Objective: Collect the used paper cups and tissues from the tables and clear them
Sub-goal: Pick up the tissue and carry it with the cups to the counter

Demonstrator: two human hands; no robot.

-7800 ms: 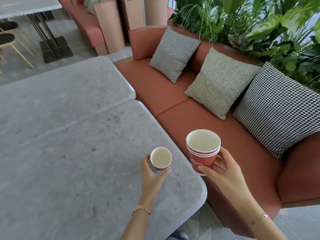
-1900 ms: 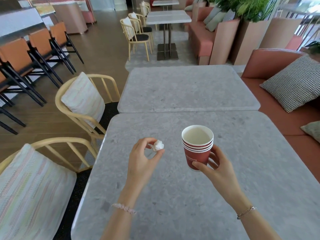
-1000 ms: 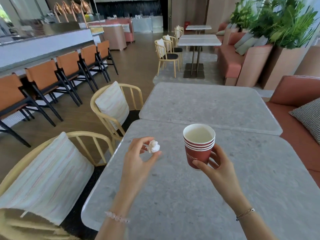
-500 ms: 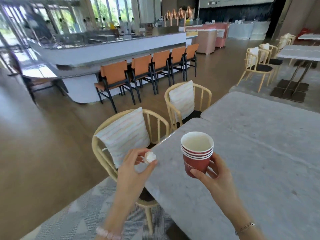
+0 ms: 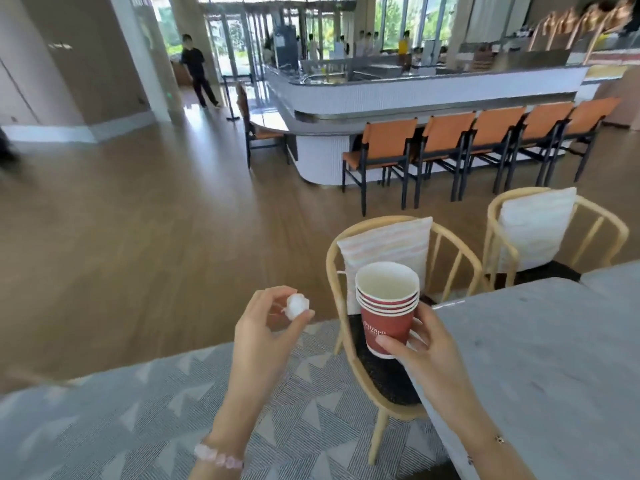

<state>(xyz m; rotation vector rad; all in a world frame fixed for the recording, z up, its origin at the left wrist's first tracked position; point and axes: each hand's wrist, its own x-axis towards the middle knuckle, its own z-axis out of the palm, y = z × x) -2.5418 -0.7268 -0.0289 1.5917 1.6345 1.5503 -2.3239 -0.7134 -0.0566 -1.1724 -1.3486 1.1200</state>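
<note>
A café-lounge in a large public lobby: a long curved white serving bar (image 5: 433, 95) lined with orange chairs (image 5: 388, 140), cushioned cane armchairs (image 5: 381, 375) drawn up to a grey stone desk (image 5: 536, 358), a wide wooden floor (image 5: 138, 220), tall glass entrance doors (image 5: 242, 36), and people (image 5: 401, 46) standing behind the bar

The one head-worn wide-angle view looks forward and down, left hand (image 5: 263, 327) and right hand (image 5: 429, 348) near, table (image 5: 540, 341) at right, counter (image 5: 415, 95) far ahead.
</note>
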